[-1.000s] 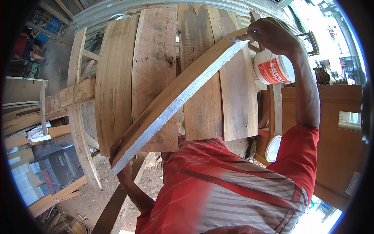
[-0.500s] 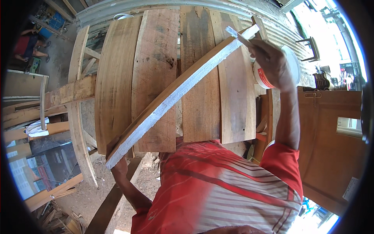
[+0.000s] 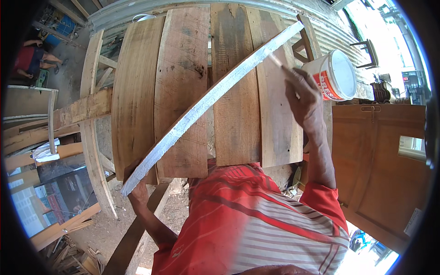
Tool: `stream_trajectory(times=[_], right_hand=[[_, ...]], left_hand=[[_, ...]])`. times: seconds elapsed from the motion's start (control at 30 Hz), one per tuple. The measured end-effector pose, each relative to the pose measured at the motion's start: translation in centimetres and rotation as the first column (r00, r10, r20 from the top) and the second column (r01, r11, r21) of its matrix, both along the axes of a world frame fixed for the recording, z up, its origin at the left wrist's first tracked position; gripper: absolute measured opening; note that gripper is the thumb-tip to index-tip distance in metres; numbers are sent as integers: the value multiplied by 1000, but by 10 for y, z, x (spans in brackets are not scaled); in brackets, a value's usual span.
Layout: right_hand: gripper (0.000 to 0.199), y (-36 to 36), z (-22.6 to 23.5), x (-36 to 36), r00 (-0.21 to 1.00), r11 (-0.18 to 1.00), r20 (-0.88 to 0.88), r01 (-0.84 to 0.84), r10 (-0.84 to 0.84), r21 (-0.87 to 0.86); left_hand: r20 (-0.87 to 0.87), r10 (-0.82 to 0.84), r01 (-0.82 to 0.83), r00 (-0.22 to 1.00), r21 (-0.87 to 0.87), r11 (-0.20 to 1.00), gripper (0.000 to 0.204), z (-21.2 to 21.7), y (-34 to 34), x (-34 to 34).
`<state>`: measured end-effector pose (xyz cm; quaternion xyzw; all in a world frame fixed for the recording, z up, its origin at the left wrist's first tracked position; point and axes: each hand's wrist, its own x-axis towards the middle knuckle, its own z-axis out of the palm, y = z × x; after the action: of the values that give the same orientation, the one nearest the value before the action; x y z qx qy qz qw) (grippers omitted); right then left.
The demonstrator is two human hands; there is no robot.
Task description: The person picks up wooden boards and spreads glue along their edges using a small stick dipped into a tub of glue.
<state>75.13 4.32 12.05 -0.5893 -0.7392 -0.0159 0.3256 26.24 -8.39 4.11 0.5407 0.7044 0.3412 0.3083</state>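
Note:
A long wooden strip (image 3: pixel 201 107) lies diagonally across several wide boards, its upward-facing side coated white along the length. My left hand (image 3: pixel 139 195) is closed around the strip's near left end, some fingers hidden beneath it. In my right hand (image 3: pixel 303 94) is a paintbrush (image 3: pixel 285 69), its pale bristles blurred at the strip's near edge, towards the far right end. Whether the bristles touch the wood, I cannot tell. Under the strip, the boards (image 3: pixel 236 133) lie side by side with narrow gaps.
A white bucket (image 3: pixel 343 75) with a red label stands right of the boards. Brown wooden panel (image 3: pixel 366 160) at right, timber frame (image 3: pixel 89 137) at left. Corrugated metal sheet (image 3: pixel 183 8) lies behind. Another person (image 3: pixel 32 59) is at the far left.
My right hand and the brush have moved left and nearer to me, from the strip's far end down along it. The bucket shows more fully. My left hand keeps its hold.

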Motion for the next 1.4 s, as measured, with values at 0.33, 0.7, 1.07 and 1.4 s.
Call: stream_trajectory(times=[0.33, 0.7, 1.07, 1.4], right_hand=[[53, 4, 6, -10, 970, 976, 121, -202, 210, -80], [27, 85, 4, 103, 948, 948, 31, 317, -317, -20], [29, 106, 3, 112, 960, 960, 145, 255, -238, -115], [33, 61, 17, 38, 986, 992, 120, -108, 114, -58]], left_hand=[[-21, -36, 36, 999, -13, 999, 37, 7, 6, 1], [-60, 8, -8, 998, -1, 1000, 42, -4, 6, -8], [-65, 16, -18, 998, -28, 999, 46, 1, 8, -6], [-82, 31, -33, 996, -28, 999, 48, -2, 7, -8]])
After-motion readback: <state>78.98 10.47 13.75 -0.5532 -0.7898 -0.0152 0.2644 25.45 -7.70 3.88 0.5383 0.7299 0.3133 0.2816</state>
